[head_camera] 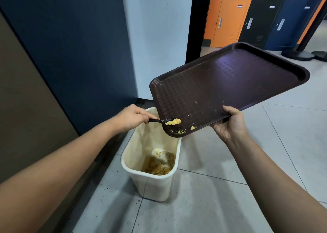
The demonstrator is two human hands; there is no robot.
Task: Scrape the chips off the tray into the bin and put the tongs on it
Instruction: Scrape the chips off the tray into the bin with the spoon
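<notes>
A dark brown tray point(230, 80) is tilted with its near left corner down over a cream bin point(150, 183). My right hand point(230, 124) grips the tray's near edge. My left hand point(132, 118) grips the handle of black tongs point(156, 120), whose tip lies on the tray's low corner against a yellow clump of chips point(174, 121). A few smaller chip bits point(192, 128) sit near the corner's rim, and crumbs dot the tray. The bin holds chip scraps at its bottom.
The bin stands on a grey tiled floor point(221, 197) against a dark blue wall panel point(70, 46). A doorway at the right opens on orange and blue doors point(228, 20). Black stand bases point(297, 54) sit on the floor at the far right.
</notes>
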